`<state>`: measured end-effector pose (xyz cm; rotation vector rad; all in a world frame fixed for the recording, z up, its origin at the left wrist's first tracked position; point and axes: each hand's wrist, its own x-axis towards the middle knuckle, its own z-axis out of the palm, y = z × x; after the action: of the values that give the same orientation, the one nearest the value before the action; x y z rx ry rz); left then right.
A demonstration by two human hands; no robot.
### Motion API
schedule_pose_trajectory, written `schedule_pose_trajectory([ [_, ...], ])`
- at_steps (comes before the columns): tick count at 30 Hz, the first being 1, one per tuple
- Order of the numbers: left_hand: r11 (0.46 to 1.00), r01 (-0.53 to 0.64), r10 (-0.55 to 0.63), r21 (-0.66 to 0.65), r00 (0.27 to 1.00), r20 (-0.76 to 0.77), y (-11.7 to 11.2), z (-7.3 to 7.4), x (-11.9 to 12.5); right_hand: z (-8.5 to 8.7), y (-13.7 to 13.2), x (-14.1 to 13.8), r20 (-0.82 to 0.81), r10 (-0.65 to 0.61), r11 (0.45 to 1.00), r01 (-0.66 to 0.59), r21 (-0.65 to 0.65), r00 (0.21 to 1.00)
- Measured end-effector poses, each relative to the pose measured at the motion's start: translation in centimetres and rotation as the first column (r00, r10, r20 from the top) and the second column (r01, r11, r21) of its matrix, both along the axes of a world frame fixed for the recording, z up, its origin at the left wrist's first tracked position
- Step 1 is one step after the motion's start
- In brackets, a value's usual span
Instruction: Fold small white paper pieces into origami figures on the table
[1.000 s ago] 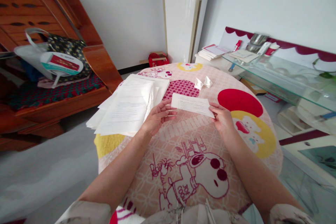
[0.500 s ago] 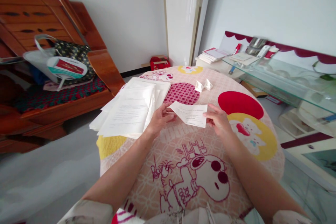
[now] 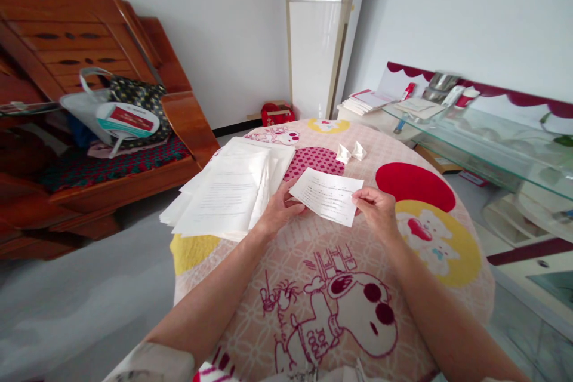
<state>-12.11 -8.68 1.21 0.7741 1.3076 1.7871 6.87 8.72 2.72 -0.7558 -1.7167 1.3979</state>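
A small printed sheet of paper (image 3: 327, 196) is held up over the round table (image 3: 340, 286), which is covered with a pink cartoon cloth. My left hand (image 3: 280, 210) pinches the sheet's left edge. My right hand (image 3: 376, 210) pinches its right edge. A loose stack of white papers (image 3: 230, 191) lies on the table just left of my left hand. Two small folded white paper pieces (image 3: 350, 151) sit farther back on the cloth.
A wooden bench (image 3: 89, 131) with a bag and a fan stands at the left. A tall white air conditioner (image 3: 316, 36) stands at the back. A glass shelf unit (image 3: 483, 131) with books and cups runs along the right.
The sheet has been lifted off the cloth and tilted up towards me, both hands still on its edges. The camera has dipped slightly.
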Motion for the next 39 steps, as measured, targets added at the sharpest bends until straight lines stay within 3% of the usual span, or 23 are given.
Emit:
schedule_pose_trajectory([
  [4,1.0,0.021,-0.021,-0.016,1.0,0.024,0.1,-0.1,0.0,-0.3,0.1,0.3,0.042,-0.027,0.977,0.017,0.214,0.999],
  [12,0.99,0.138,-0.139,-0.038,0.989,-0.048,0.1,0.0,-0.1,-1.7,0.4,-0.3,0.174,0.009,0.979,-0.043,0.197,0.985],
  [17,0.99,0.128,-0.134,-0.055,0.983,-0.128,0.3,-0.7,-0.4,-1.0,0.1,-0.7,0.138,0.066,0.981,-0.089,0.172,0.988],
  [20,0.999,0.033,-0.036,-0.019,0.982,-0.187,0.3,-0.9,-0.7,-0.1,0.0,-0.2,0.063,0.105,0.991,-0.11,0.079,0.992],
  [23,0.996,-0.091,0.086,-0.019,0.975,-0.207,0.2,-0.6,-0.8,0.5,0.0,0.3,0.013,0.131,0.986,-0.129,-0.108,0.991],
  [27,1.0,-0.029,0.03,0.01,0.991,-0.131,0.1,0.4,-0.4,0.9,-0.2,0.6,-0.073,0.126,0.938,-0.143,-0.317,0.989],
  [30,0.999,0.021,-0.019,0.028,0.998,-0.058,0.0,0.8,0.0,1.1,-0.6,0.5,-0.12,0.103,0.917,-0.141,-0.373,0.987],
  [35,0.993,-0.111,0.114,0.025,0.986,-0.122,-0.3,1.1,-0.2,1.6,-0.7,0.6,-0.155,0.125,0.879,-0.181,-0.44,0.98],
  [39,0.972,-0.216,0.223,0.094,0.972,-0.07,-0.9,2.4,-1.4,1.8,-0.2,1.7,-0.139,0.357,0.805,-0.38,-0.455,0.924],
])
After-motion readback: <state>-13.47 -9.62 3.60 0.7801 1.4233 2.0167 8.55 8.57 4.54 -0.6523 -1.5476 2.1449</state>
